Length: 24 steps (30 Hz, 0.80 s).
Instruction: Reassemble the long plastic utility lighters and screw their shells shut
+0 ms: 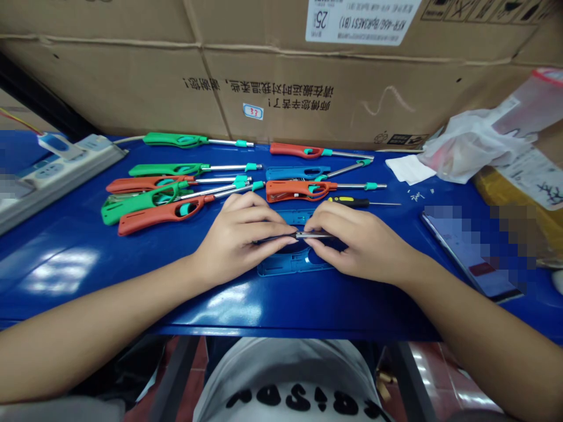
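Observation:
My left hand point(240, 234) and my right hand point(363, 240) meet over the blue table, both with fingers pinched. Between them runs a thin metal lighter tube point(302, 235), gripped from both sides; a darker length of it shows under the left fingers. Just below lies one open half of a blue lighter casing point(281, 264), partly hidden by my right hand. Another blue casing half point(298, 216) shows behind my fingertips. Past my right hand sits a screwdriver point(349, 202) with a black and yellow handle.
Several green and orange lighters point(165, 215) lie at the left, more at the back point(299, 190). A power strip point(65, 164) stands far left. At right are a phone point(470, 252), white paper point(410, 169) and a plastic bag point(470, 143). A cardboard box point(153, 82) borders the back.

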Each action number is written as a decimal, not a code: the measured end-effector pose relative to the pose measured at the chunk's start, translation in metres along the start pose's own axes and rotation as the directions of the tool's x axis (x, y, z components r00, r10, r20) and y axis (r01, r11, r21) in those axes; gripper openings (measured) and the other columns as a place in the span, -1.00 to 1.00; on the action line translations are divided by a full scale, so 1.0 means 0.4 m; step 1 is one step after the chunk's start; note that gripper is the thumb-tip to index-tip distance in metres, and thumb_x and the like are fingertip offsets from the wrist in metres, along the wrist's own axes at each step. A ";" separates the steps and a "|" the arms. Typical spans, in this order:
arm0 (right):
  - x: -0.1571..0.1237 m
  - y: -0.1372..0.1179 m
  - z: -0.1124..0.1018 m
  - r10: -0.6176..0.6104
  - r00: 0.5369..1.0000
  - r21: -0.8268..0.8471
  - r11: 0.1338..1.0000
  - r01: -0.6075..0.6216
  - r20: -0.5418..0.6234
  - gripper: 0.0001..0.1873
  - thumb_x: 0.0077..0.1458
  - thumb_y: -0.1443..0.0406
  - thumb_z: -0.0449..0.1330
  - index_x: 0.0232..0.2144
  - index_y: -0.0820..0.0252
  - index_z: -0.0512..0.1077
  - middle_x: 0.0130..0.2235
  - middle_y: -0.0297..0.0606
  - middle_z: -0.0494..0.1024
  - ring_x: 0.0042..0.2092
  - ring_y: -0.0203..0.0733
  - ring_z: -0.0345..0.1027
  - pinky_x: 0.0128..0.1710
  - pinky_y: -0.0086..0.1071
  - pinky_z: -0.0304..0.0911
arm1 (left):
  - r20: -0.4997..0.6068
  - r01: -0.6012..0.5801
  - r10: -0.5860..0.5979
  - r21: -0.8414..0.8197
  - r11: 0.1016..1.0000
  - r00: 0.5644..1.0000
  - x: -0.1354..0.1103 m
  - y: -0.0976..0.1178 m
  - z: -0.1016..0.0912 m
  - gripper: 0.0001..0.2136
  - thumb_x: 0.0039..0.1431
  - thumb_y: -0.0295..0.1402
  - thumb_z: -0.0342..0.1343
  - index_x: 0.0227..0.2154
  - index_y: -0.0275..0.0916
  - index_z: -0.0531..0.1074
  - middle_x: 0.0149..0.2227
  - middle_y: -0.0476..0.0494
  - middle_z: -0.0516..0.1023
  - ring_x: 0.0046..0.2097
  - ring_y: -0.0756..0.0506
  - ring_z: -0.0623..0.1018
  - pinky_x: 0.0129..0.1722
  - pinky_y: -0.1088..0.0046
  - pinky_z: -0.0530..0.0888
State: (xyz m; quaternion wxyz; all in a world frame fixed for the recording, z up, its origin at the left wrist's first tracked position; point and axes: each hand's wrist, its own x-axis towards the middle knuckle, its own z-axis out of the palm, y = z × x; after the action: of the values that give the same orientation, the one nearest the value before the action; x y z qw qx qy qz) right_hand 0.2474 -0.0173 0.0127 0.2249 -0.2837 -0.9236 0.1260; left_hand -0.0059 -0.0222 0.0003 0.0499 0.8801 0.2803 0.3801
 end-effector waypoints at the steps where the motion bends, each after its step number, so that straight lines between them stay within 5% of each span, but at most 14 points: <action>1: -0.001 0.000 0.001 -0.001 1.000 0.008 1.000 0.001 -0.004 -0.89 0.34 0.32 0.12 -0.14 0.21 0.43 -0.16 -0.19 0.52 -0.14 -0.17 0.45 -0.17 -0.35 0.33 | -0.001 0.001 -0.001 0.000 1.000 1.000 0.000 0.000 0.000 -0.87 0.25 -0.32 0.33 -0.16 -0.15 0.62 -0.26 -0.02 0.69 -0.22 -0.07 0.52 -0.17 0.31 0.40; 24: 0.002 -0.008 0.009 -0.072 0.997 -0.088 0.994 0.069 -0.031 -0.79 0.41 0.30 0.04 -0.15 0.25 0.46 -0.18 -0.15 0.56 -0.14 -0.16 0.45 -0.17 -0.32 0.34 | -0.041 0.046 -0.047 -0.022 0.999 0.998 -0.003 -0.001 0.000 -0.86 0.20 -0.26 0.37 -0.20 -0.11 0.64 -0.30 0.00 0.71 -0.25 -0.06 0.55 -0.19 0.31 0.45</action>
State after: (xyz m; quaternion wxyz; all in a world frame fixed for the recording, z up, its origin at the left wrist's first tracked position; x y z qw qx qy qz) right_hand 0.2433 -0.0197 0.0110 0.2322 -0.2624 -0.9337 0.0730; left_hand -0.0067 -0.0226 -0.0008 0.0620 0.8646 0.2976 0.4001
